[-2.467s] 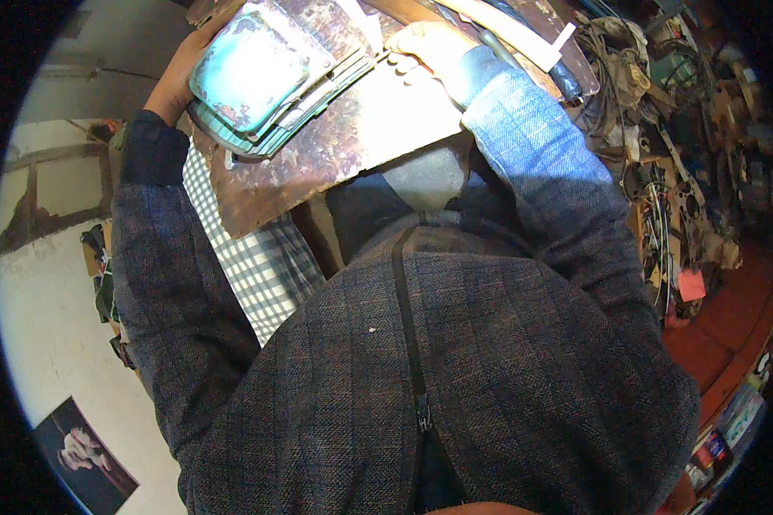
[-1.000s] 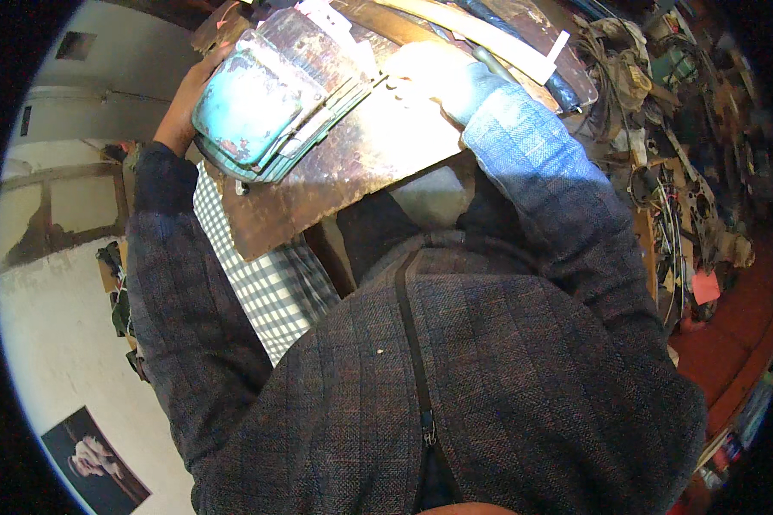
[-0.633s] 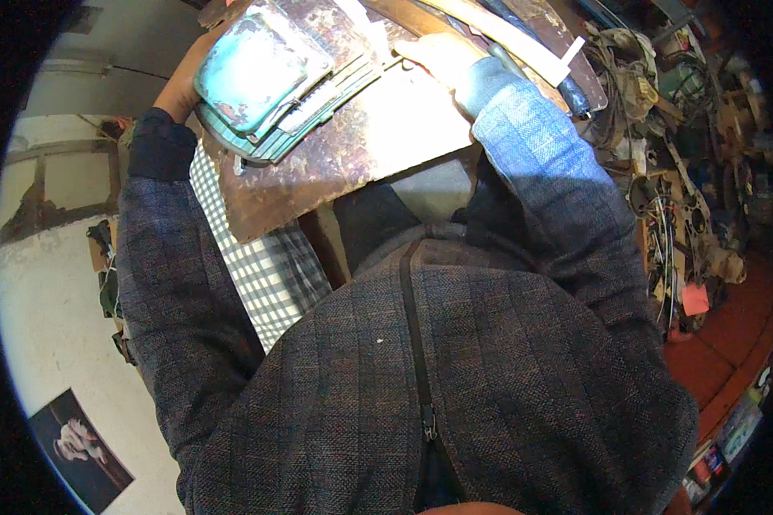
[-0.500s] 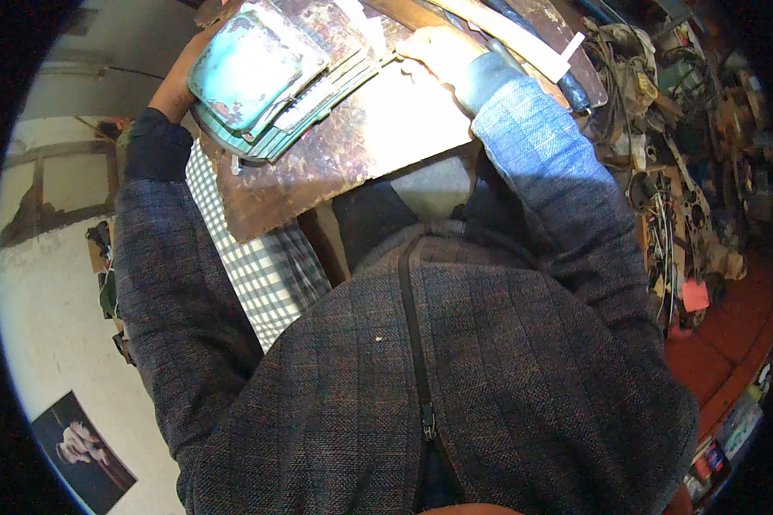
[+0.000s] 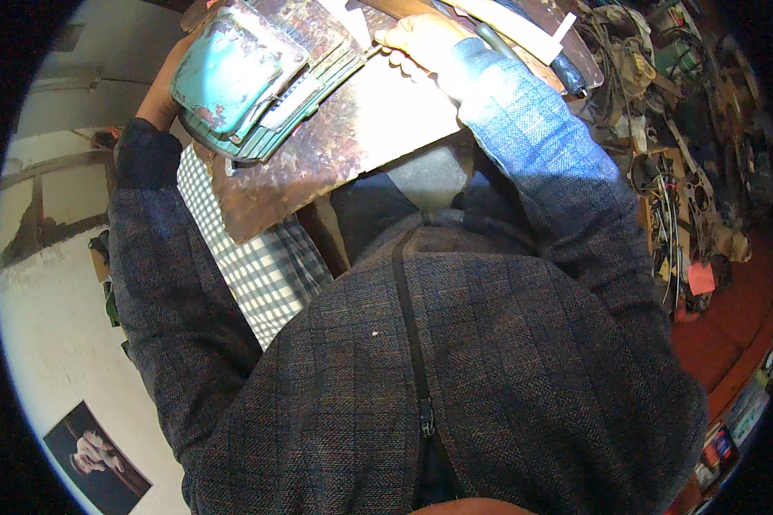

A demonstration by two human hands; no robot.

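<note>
A worn turquoise metal device [image 5: 232, 77] with rounded corners, chipped paint and layered green edges sits at the far left of the brown board [image 5: 275, 189]. My left hand [image 5: 161, 93] is against its left side; the fingers are hidden behind it. At the device's right, my right hand [image 5: 416, 41] is closed, its fingers curled close to the device's far right edge. Strong glare washes out that hand, and what its fingers hold, if anything, cannot be made out.
Right of my right hand lie a pale wooden strip [image 5: 511, 26] and a dark-handled tool [image 5: 567, 73]. Tangled cables and metal parts [image 5: 653, 86] crowd the right side. Checked cloth [image 5: 253, 266] hangs below the board's left edge. A picture [image 5: 99, 459] is on the left wall.
The view has shifted slightly, so the device and both hands appear a little farther left. My hands keep nearly the same places beside the device.
</note>
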